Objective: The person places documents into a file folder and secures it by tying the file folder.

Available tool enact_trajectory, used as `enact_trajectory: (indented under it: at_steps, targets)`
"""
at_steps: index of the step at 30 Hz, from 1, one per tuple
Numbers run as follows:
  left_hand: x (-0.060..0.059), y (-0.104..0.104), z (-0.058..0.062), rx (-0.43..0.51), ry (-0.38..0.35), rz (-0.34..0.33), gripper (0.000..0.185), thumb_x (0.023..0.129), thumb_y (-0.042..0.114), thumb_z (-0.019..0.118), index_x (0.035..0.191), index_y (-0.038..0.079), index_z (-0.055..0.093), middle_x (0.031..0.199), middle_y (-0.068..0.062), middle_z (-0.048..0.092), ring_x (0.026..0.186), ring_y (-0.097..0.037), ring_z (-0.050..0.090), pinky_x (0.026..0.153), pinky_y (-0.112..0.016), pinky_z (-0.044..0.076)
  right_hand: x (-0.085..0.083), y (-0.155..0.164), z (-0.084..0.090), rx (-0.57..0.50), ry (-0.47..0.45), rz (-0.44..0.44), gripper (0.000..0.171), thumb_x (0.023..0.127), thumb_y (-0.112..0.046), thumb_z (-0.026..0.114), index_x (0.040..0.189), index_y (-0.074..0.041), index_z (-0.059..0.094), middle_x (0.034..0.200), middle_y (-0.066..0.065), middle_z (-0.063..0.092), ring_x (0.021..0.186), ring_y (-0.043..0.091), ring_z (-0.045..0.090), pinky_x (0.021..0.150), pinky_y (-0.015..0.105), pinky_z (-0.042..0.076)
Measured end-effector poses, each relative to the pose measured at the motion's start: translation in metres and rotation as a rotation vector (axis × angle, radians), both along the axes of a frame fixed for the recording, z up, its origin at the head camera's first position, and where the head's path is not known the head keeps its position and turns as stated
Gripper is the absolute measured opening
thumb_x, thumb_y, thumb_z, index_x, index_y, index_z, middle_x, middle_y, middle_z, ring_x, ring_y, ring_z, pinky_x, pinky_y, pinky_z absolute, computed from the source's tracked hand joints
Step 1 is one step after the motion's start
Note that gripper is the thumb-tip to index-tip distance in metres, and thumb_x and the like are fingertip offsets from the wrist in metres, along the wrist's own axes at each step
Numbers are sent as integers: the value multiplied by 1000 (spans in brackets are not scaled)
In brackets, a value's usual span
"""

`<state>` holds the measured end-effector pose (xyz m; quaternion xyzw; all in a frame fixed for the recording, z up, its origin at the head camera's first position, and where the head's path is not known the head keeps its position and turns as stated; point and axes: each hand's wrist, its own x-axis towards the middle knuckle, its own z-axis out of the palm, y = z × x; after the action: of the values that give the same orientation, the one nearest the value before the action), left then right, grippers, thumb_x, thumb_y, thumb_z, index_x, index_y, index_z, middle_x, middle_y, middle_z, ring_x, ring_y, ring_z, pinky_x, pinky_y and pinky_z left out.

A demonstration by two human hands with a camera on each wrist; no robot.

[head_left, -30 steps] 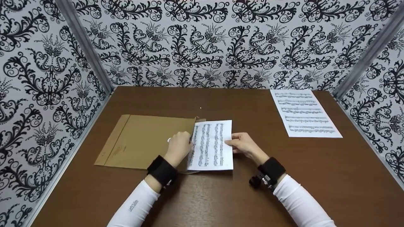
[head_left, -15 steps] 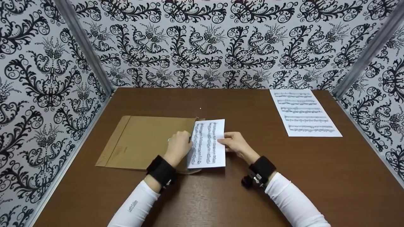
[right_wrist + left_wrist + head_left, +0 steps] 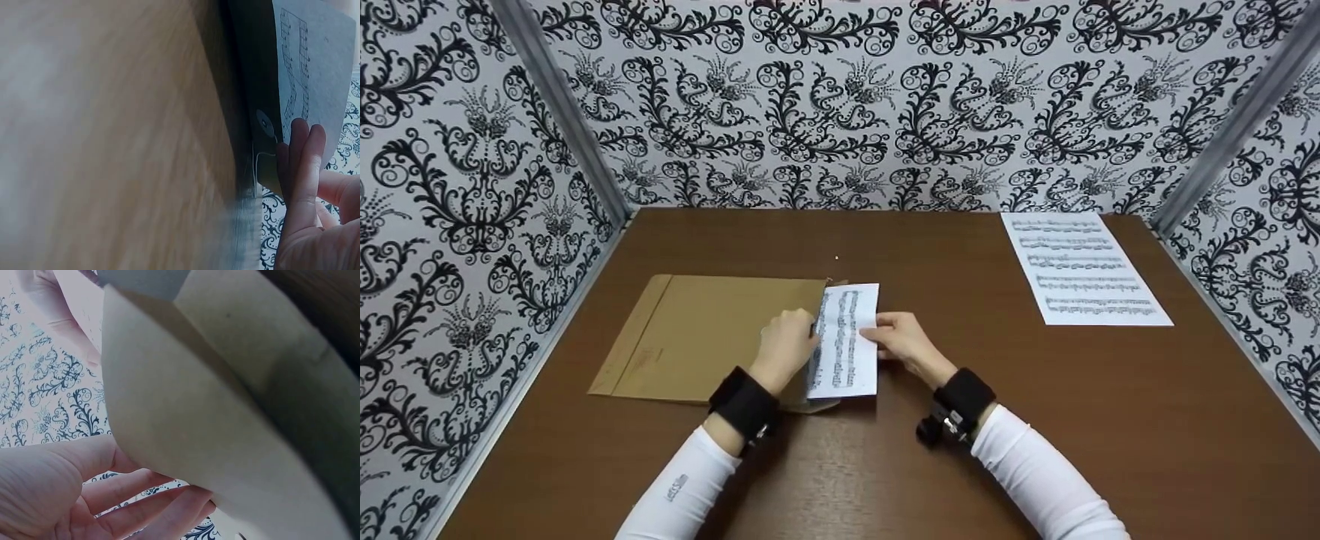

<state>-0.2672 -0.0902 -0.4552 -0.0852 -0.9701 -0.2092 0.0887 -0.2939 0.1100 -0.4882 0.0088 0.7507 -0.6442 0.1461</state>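
Note:
A brown envelope (image 3: 697, 337) lies flat on the wooden table (image 3: 885, 465), its open end to the right. A printed music sheet (image 3: 851, 341) sticks partway out of that opening. My left hand (image 3: 799, 339) grips the envelope's open edge; in the left wrist view its fingers (image 3: 140, 492) curl under the lifted brown panel (image 3: 185, 410). My right hand (image 3: 879, 331) pinches the sheet's right edge. In the right wrist view its fingers (image 3: 306, 157) lie along the sheet (image 3: 315, 67).
A second music sheet (image 3: 1084, 270) lies at the table's back right corner. Patterned black-and-white walls (image 3: 840, 105) close in the table on the left, back and right. Bare tabletop lies between the envelope and the second sheet.
My right hand has moved left, and the music sheet has slid further into the envelope, so less of it shows. My left hand has stayed at the opening.

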Motion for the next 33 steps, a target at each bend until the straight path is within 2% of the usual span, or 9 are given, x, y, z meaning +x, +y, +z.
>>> enact_trajectory:
  at_steps: [7,14,19,26,29,33]
  targets:
    - [0,2,1,-3,5,3,9,85,9,73,79,2,72,89,-23,76,79,-41,74,65,-52,59,-3,-8,-2,-6,19,2,35,95,-5,66,127,11,65,96,10,78,69,6,68,56,16,54]
    - [0,2,4,7,-9,3,12,85,9,72,75,3,69,90,-23,76,81,-43,74,66,-53,58,-2,-15,0,-20,8,-7,32,94,-5,66,123,10,68,90,6,76,69,7,69,56,17,56]
    - [0,1,4,13,-23,4,14,86,9,72,74,4,69,91,-23,76,82,-43,74,67,-53,58,0,-17,1,-46,8,-14,32,94,-5,66,123,9,66,95,9,77,70,8,69,57,18,57]
    - [-1,1,3,7,-37,0,13,87,9,72,76,3,69,91,-23,76,81,-42,74,67,-52,59,5,-19,3,-61,56,-11,27,94,-6,67,117,9,64,88,4,72,69,8,68,55,19,57]
    - [-1,1,2,10,-24,-7,13,87,8,72,75,3,69,89,-23,76,79,-40,73,65,-50,59,7,-19,4,-41,75,12,26,94,-5,66,116,10,62,92,12,75,69,9,69,57,21,59]
    - [-1,1,0,18,-5,-13,16,86,6,71,71,3,67,87,-20,76,75,-37,73,63,-49,58,7,-18,7,27,54,21,34,94,-4,60,125,10,60,103,17,75,72,10,68,57,22,59]
